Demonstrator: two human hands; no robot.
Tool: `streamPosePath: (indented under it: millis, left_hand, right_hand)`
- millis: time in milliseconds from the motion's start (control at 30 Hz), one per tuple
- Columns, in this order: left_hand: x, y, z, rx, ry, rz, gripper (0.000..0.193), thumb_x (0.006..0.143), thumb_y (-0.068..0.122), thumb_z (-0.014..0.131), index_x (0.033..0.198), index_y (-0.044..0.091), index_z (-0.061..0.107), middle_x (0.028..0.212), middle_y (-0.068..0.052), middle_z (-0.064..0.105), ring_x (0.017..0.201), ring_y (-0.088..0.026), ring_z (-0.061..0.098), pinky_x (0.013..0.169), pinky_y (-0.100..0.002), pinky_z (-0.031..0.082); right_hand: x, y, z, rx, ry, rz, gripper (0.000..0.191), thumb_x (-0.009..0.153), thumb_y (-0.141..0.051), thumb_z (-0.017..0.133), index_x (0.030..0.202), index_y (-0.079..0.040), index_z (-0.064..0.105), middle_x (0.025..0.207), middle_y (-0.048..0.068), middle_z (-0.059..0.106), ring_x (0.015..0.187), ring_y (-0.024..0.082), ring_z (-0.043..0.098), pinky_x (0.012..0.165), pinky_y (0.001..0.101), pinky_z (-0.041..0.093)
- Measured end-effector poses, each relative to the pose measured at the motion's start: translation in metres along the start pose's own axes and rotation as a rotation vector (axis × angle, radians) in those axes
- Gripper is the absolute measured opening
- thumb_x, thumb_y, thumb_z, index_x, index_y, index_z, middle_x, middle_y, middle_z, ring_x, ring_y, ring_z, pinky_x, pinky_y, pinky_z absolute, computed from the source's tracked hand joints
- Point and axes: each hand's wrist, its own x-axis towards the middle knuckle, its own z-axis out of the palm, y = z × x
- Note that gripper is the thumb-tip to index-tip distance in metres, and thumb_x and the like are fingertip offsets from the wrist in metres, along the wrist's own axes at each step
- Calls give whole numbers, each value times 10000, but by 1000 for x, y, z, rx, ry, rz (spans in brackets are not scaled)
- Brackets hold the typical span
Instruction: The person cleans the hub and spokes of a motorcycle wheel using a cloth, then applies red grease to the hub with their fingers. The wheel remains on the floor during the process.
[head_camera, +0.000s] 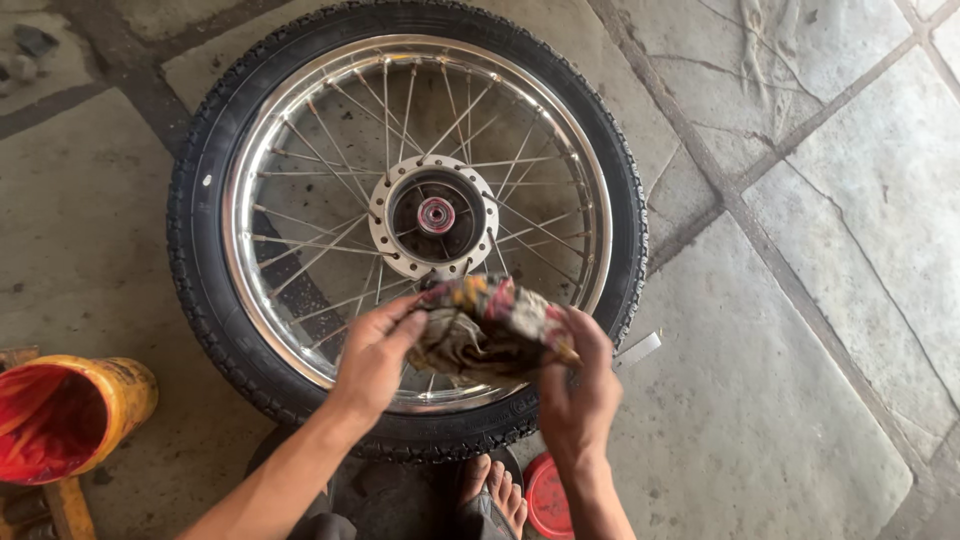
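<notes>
Rag (487, 328), crumpled and patterned in red, yellow and grey, is bunched between both hands above the near rim of a spoked motorcycle wheel (405, 225) lying flat on the stone floor (800, 330). The wheel looks heavy and rigid; the rag looks light, soft and limp, easy to pinch anywhere along its folds. The left hand (375, 355) grips its left edge, the right hand (580, 385) its right. A yellow tub (75, 410) sits to the left, a small red lid (548, 497) by the foot (492, 497).

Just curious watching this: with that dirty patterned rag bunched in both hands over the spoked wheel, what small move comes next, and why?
Probably lower the crumpled patterned rag, gripped by left hand and right hand, onto the shiny chrome rim just beneath.
</notes>
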Motion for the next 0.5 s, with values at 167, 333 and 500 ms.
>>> streamPosePath:
  millis: [167,333,500]
  left_hand:
    - [-21,-11,32,-240,-378,-53,806,1033,585,403,1581,1,304,1382,-59,648,1283,-177,585,1146,-346,363]
    - [-29,-19,27,-438,-507,-91,933,1091,608,355,1663,28,-101,1159,-275,613,1119,-277,570,1148,-437,345]
    - [-33,-12,36,-169,-400,-88,973,989,631,386,1673,45,17,1486,-150,485,1385,-194,458,1195,-405,273]
  right_hand:
    - [-4,-28,37,-276,135,-502,235,1061,-212,460,1050,-51,630,982,240,669,884,407,639,771,445,537]
    - [-13,23,49,100,-112,-283,372,1044,-227,480,771,-48,658,737,117,649,650,274,618,606,370,488]
    - [-39,64,59,487,-112,228,500,1070,-292,444,722,-12,669,684,89,686,575,161,619,549,311,489]
